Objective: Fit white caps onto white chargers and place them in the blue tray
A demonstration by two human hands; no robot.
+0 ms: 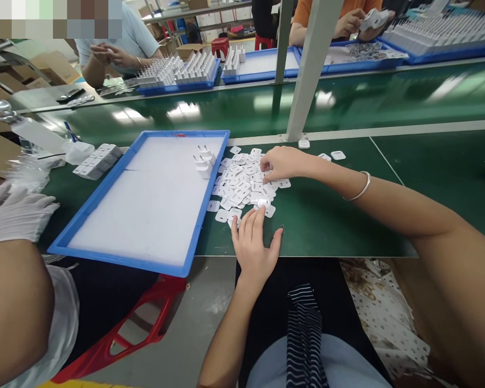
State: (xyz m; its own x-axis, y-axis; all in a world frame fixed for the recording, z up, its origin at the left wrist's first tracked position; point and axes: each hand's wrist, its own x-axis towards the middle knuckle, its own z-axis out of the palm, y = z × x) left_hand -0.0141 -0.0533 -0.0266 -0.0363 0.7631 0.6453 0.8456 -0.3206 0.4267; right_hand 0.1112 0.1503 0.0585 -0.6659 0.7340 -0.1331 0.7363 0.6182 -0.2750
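Note:
A loose pile of small white square plastic covers (240, 180), several with a small slot, lies on the green tabletop. My left hand (255, 245) rests at the near edge of the pile with fingers stretched out, the fingertips touching the closest covers. From the right my right hand (285, 161) reaches over the pile's far right side, its fingers bent down and the thumb a little apart from them. Nothing shows between those fingers, though the tips are partly hidden. Left of the pile, a few white two-pin plug adapters (204, 167) stand in the blue-rimmed tray (192, 237).
A gloved hand (20, 215) of a co-worker is at the left, near a block of white adapters (97, 161). A grey metal post (307, 81) rises behind my right hand. Trays of plugs (178, 70) and other workers are across the belt (226, 110).

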